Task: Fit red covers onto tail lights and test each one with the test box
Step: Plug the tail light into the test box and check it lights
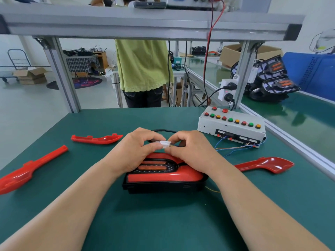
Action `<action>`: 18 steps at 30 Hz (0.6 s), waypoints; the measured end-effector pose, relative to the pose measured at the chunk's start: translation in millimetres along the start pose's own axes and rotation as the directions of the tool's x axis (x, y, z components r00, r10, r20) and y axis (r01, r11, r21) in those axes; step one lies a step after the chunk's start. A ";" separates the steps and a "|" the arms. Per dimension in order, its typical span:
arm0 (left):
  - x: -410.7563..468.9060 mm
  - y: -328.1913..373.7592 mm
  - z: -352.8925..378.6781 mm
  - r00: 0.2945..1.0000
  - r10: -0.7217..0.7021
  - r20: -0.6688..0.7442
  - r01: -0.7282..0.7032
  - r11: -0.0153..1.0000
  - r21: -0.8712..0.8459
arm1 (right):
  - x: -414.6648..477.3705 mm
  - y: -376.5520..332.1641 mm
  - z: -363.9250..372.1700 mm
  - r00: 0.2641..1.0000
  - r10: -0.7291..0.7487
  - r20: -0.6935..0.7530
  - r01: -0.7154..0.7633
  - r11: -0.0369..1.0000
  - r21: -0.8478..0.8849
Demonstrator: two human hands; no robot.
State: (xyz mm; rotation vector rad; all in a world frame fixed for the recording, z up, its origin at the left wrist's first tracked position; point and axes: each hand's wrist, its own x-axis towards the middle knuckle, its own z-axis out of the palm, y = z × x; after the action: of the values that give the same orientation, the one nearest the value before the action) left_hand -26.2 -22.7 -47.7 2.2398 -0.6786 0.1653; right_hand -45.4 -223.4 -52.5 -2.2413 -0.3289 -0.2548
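1. Far left on the green desk (54,205): long red cover (27,171), lying flat, well apart from the hands.
2. Further back, left of centre: curved red cover (96,139), lying alone on the desk.
3. Left hand (134,151): grip closed on the left end of the white connector (165,144), pinched between thumb and fingertips, held above the tail light.
4. Centre: tail light (163,176), black base with red top and two orange strips, resting on the desk beneath both hands.
5. Behind the desk, centre: a person in a green top (143,66), standing.
6. Right hand (190,151): grip closed on the right end of the same connector, thin coloured wires trailing from it to the right.
7. Back right on the desk: test box (232,127), white, with rows of red, green and amber buttons, blue wires leaving its front.
8. Right, just beyond the right forearm: glossy red cover (266,164), lying flat.
9. Far right, on the neighbouring desk: stacked dark tail lights (270,80).
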 end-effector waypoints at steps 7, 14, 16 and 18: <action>0.0 0.3 -0.9 0.997 -0.052 0.052 0.053 0.998 -0.015 | -1.8 0.2 -4.3 0.999 -0.004 0.052 0.002 0.999 0.041; 1.2 -2.7 -0.2 0.994 -0.030 0.102 0.033 0.999 -0.029 | -3.7 -1.1 -3.2 0.999 -0.045 0.028 0.043 0.998 0.046; 1.4 -4.4 0.1 0.995 -0.034 0.092 0.038 0.999 -0.036 | -3.3 -1.4 -1.7 0.998 -0.054 0.014 0.054 0.998 0.028; 1.6 -5.6 0.4 0.996 -0.033 0.083 0.037 0.998 -0.044 | -2.7 -1.6 -0.8 0.998 -0.056 0.002 0.056 0.998 0.019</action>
State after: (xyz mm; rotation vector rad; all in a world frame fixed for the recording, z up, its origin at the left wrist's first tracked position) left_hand -22.0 -20.5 -51.1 2.2230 -0.6794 0.0404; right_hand -48.5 -223.5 -51.6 -2.2165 -0.3943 -0.2776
